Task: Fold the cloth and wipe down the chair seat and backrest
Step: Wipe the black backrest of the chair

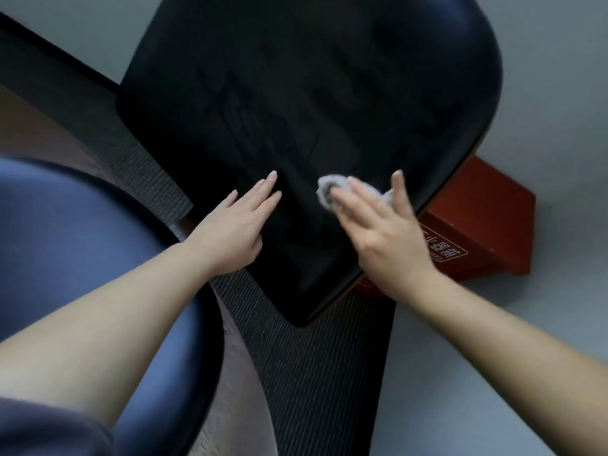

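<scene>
The chair's black mesh backrest (296,93) fills the upper middle of the view. Its blue padded seat (65,241) lies at the lower left, partly hidden under my left forearm. A small grey-white cloth (332,187), bunched up, sits on the lower part of the backrest under the fingers of my right hand (378,225), which presses it flat against the mesh. My left hand (240,222) rests flat on the backrest a little to the left of the cloth, fingers straight and close together, holding nothing.
A red box with printed characters (477,225) stands on the floor behind the backrest's right edge. Dark ribbed carpet (312,373) runs under the chair. Pale grey floor (493,390) spreads to the right and at the top.
</scene>
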`<state>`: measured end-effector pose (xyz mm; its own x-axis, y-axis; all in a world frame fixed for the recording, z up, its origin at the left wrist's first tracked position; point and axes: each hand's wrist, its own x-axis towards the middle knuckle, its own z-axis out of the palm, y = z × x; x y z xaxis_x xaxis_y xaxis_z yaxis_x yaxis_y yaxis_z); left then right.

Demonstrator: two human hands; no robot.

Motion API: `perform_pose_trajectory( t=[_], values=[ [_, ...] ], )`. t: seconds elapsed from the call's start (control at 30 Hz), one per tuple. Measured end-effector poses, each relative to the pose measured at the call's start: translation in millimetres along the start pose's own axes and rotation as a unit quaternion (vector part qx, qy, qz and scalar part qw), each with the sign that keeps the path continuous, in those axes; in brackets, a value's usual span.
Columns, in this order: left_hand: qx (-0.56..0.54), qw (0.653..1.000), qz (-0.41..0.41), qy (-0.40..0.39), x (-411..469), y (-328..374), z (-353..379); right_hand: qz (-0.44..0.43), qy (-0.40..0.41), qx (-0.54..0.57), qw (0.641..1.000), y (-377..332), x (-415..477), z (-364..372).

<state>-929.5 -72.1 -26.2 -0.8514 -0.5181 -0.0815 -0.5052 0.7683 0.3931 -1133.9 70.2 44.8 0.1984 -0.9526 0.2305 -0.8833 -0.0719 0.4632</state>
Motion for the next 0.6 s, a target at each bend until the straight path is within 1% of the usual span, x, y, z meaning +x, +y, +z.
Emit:
perform_pose_trajectory(
  t=[0.07, 0.1, 0.13, 0.17, 0.2, 0.23, 0.27, 0.3, 0.33, 0.37, 0.4, 0.43, 0.5, 0.57, 0.6],
  values=[
    [-0.019, 1.000, -0.005, 0.013, 6.7, 5.1, -4.8, 0.084, 0.030, -0.015, 0.996, 30.5, 19.2, -13.3],
    [-0.023, 1.000, -0.003, 0.017, 11.1, 6.9, -6.8, 0.109, 0.039, -0.017, 0.993, 29.9, 22.8, -16.2],
    [-0.025, 1.000, -0.001, 0.018, 15.0, 8.4, -8.1, 0.114, 0.046, -0.023, 0.992, 21.0, 20.6, -13.3],
    [-0.027, 1.000, -0.001, 0.017, 17.7, 9.7, -8.3, 0.093, 0.040, -0.021, 0.995, 4.5, 10.9, -4.3],
    [-0.029, 0.999, -0.004, 0.017, 18.9, 9.8, -7.5, 0.041, 0.011, -0.008, 0.999, -17.5, -2.6, 6.4],
    [-0.031, 0.999, -0.007, 0.019, 18.7, 8.8, -6.7, -0.028, -0.030, 0.010, 0.999, -38.9, -15.2, 13.9],
    [-0.034, 0.999, -0.008, 0.021, 18.2, 8.2, -6.6, -0.092, -0.082, 0.034, 0.992, -53.7, -24.7, 16.5],
    [-0.037, 0.999, -0.009, 0.022, 17.3, 7.8, -7.0, -0.133, -0.118, 0.046, 0.983, -57.1, -28.2, 16.0],
    [-0.036, 0.999, -0.007, 0.021, 16.6, 6.4, -8.2, -0.149, -0.121, 0.045, 0.980, -49.3, -22.1, 13.1],
    [-0.031, 0.999, -0.004, 0.022, 16.1, 4.9, -10.4, -0.144, -0.099, 0.032, 0.984, -33.7, -8.3, 6.9],
    [-0.025, 0.999, -0.001, 0.024, 16.0, 2.9, -13.1, -0.112, -0.073, 0.025, 0.991, -12.7, 10.0, -1.4],
    [-0.022, 0.999, 0.002, 0.030, 16.9, 0.8, -16.2, -0.056, -0.034, 0.012, 0.998, 13.4, 29.7, -9.9],
    [-0.028, 0.998, -0.007, 0.050, 21.9, -3.9, -23.7, 0.041, 0.029, -0.040, 0.998, 68.0, 62.4, -25.6],
    [-0.030, 0.997, -0.025, 0.066, 29.1, -10.2, -29.8, 0.084, 0.049, -0.091, 0.991, 89.1, 74.4, -30.3],
    [-0.029, 0.997, -0.032, 0.070, 33.1, -12.8, -31.8, 0.088, 0.055, -0.102, 0.989, 85.8, 74.4, -25.8]
  ],
)
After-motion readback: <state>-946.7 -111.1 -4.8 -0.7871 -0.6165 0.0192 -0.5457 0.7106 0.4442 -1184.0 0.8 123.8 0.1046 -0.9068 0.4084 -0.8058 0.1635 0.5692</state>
